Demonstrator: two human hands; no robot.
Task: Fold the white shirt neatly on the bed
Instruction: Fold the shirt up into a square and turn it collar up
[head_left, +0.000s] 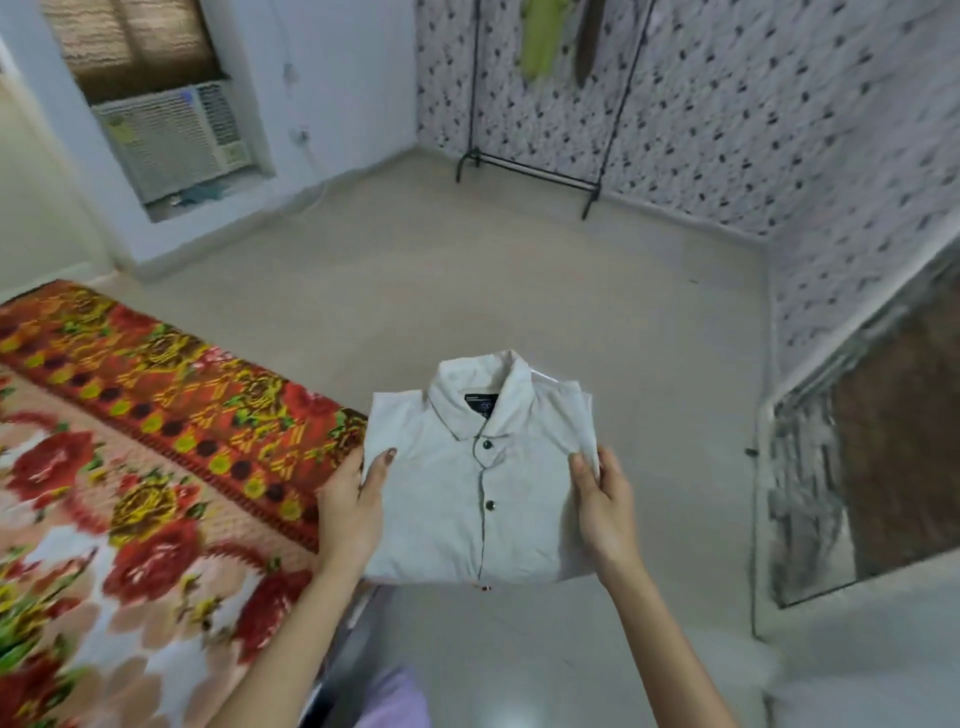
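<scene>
The bed (130, 467) with the flower blanket is on the left. The white shirt (467, 509) is not on it yet. The shirt is folded into a neat square with the collar on top. It is held up in the air over the floor, just beside the corner of the bed. The left hand (353, 504) holds the shirt's left edge, with the thumb on top and the fingers under. The right hand (605, 509) holds the right edge the same way.

I think the step now is to lay the folded shirt on the bed. To do it well, both hands should move together and be level, so the folds do not slip open. The shirt should go down flat on the blanket, well in from the edge. Then the fingers should slide out slowly.

Here is the count:
- 1 bed
- 1 mirror (883, 467)
- 1 clothes rack (524, 171)
- 1 window cooler (176, 140)
- 1 white shirt
- 2 hands
- 1 black label (480, 404) in the collar
- 2 dark buttons (487, 445) on the front
</scene>
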